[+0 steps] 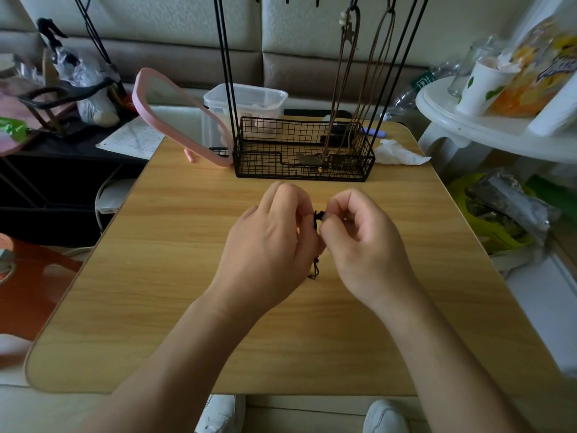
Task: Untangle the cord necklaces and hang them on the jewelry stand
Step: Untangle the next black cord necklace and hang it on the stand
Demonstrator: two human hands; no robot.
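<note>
Cord necklace [319,215], dark, is held over the middle of the wooden table [156,276], pinched from both sides at a small knotted bunch. A short tail of it hangs down between the two hands toward the tabletop.

Left hand [271,235]: fingers curled, thumb and fingertips clamped on the left side of the bunch. Right hand [362,242]: fingers curled likewise, thumb and forefinger nipping the same bunch from the right. The two hands are close together, nearly meeting at the knot.

Far side of the table, left to right:
- A printed paper sheet [134,142] lies beside the left rear corner.
- A pink-framed mirror [178,120] is tilted back, just beside the stand.
- A clear plastic box [249,101] sits behind them.
- The jewelry stand [299,175] is a black wire basket with thin black uprights rising out of view.
- Two brown necklaces [346,89] hang on the stand's right half, their pendants reaching down into the basket.
- A crumpled white tissue [396,154] lies just right of the basket.
- A white side table [468,128] stands off the right rear corner, carrying a paper cup [477,89] and a yellow snack bag [530,73].
</note>
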